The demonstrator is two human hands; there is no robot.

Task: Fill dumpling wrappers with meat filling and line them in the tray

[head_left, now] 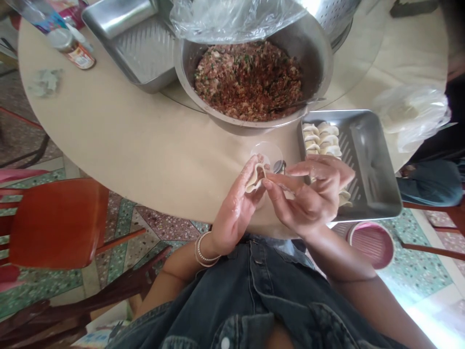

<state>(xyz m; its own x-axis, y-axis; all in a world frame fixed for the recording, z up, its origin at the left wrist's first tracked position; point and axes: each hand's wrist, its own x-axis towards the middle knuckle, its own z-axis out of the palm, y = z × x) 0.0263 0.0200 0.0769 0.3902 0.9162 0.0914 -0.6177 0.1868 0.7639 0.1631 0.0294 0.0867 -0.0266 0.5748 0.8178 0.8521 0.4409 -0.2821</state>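
Note:
A partly folded dumpling (256, 178) sits between my two hands, with some filling showing inside the wrapper. My left hand (238, 203) cups it from the left. The thumb and index finger of my right hand (312, 189) pinch the wrapper's edge on the right. Just behind my fingers stands a small clear bowl (267, 148), partly hidden. Folded dumplings (329, 138) lie in rows in a metal tray (374, 145) at the right, some covered by my right hand. Beyond my hands is a large metal basin (189, 82) of minced filling (250, 80).
Plastic film (236, 22) hangs over the basin's far side. An oblong metal pan (145, 58) and a jar (74, 51) stand at the back left. A clear plastic bag (410, 114) lies right. Around the table (127, 140) are a red chair (60, 223) and a pink bin (374, 245).

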